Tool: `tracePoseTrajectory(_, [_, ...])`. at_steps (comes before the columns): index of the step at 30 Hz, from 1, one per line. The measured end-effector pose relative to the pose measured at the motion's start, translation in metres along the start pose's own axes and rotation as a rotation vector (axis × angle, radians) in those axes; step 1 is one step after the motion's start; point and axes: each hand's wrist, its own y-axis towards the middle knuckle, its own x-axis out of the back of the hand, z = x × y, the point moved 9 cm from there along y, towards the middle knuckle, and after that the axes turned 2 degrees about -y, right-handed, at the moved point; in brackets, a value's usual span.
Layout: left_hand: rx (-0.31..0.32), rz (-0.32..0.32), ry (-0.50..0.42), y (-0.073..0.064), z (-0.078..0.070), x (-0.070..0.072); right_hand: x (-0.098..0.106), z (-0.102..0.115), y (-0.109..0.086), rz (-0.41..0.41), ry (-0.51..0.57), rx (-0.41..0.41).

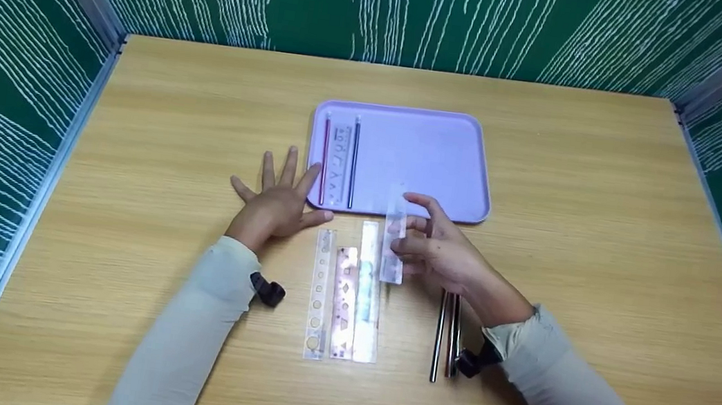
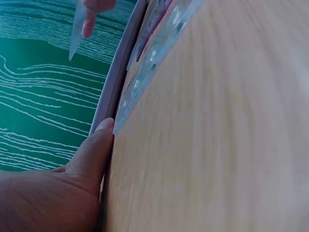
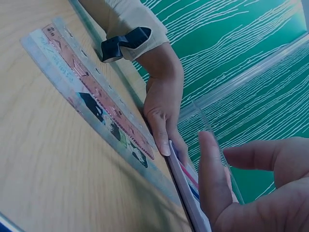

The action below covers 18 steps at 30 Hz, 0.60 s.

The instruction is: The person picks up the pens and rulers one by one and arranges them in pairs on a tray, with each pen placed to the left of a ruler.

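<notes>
Three cameras, one table point(image 1: 604, 262)
The head view looks forward and down from above; two wrist views, low, close, tilted, face across it, sharing the rulers point(image 3: 99, 92).

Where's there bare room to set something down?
Free: the purple tray right of the dark blue stick, and the tabletop beyond the tray's right edge. Crowded: the tray's near side, with three rulers, metallic sticks, the right hand.
</notes>
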Motion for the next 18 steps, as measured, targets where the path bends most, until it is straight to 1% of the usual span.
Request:
tracePoseTrajectory(5, [0.002, -0.002, -0.005, 0.000, 0.001, 0.000, 0.000, 0.001, 0.007, -0.007, -0.010, -0.007])
tracePoseTrajectory(12, [0.010, 0.017, 0.002, -0.001, 0.002, -0.001, 0.002, 0.002, 0.018, -0.015, 0.073, -0.013])
tracePoseTrajectory(18, [0.005, 0.013, 0.007, 0.000, 0.001, 0.000, 0.005, 0.006, 0.023, -0.033, 0.074, -0.013])
